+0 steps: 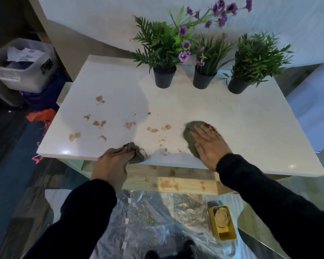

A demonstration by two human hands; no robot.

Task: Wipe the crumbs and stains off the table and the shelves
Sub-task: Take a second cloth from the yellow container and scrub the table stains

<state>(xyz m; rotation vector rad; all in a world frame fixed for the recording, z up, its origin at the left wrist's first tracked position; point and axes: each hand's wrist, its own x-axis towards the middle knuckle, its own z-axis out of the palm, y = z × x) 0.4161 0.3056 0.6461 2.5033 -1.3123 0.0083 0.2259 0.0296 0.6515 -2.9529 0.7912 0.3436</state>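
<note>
The white table top [232, 116] carries several brown stains [99, 123] and crumbs [162, 140] across its left and middle. My right hand [210, 144] lies flat, fingers spread, pressing a grey-green cloth [190, 136] onto the table right of centre. A second, crumpled brownish cloth [137, 153] sits at the front edge of the table, gripped by my left hand [111, 164]. Below the top, a wooden shelf [187, 181] shows more brown stains.
Three dark pots with green plants [164, 77] [203, 79] [238, 86] stand along the table's back. A yellow box [223, 223] lies on crumb-strewn plastic sheeting [148, 221] on the floor. A grey bin with papers [22, 66] stands far left.
</note>
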